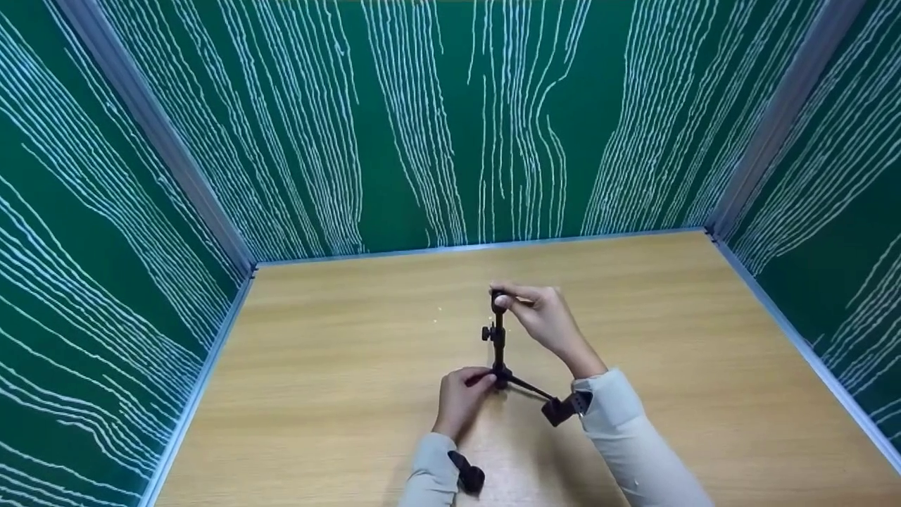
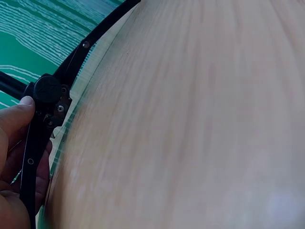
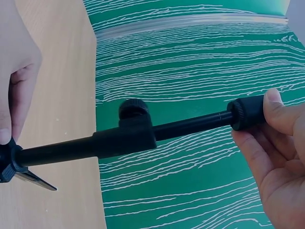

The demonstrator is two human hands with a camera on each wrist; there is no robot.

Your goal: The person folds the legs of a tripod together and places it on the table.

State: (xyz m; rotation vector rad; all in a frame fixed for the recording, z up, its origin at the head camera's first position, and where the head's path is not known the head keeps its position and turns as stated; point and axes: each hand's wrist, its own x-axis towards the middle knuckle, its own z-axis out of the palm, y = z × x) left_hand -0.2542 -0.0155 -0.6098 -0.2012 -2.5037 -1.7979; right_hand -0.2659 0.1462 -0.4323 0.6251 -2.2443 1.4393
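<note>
A small black tripod stand (image 1: 499,345) is held above the wooden table, its column roughly upright in the head view. My right hand (image 1: 549,320) pinches the cylindrical top end (image 3: 252,112) between thumb and fingers. Partway along the column, a clamp knob (image 3: 134,110) sticks out sideways. At the lower end, my left hand (image 1: 461,401) grips one flat leg (image 2: 29,162) close to the hub (image 2: 47,89), with the thumb against the hub's side. Another leg (image 1: 529,386) spreads towards the right forearm. Part of the gripped leg is hidden behind the left fingers in the head view.
The wooden tabletop (image 1: 317,366) is bounded by green walls (image 1: 394,141) with wavy white lines and metal corner posts (image 1: 155,127). A few tiny pale specks (image 1: 436,320) lie left of the stand. Black wrist cameras (image 1: 470,480) sit at both sleeves.
</note>
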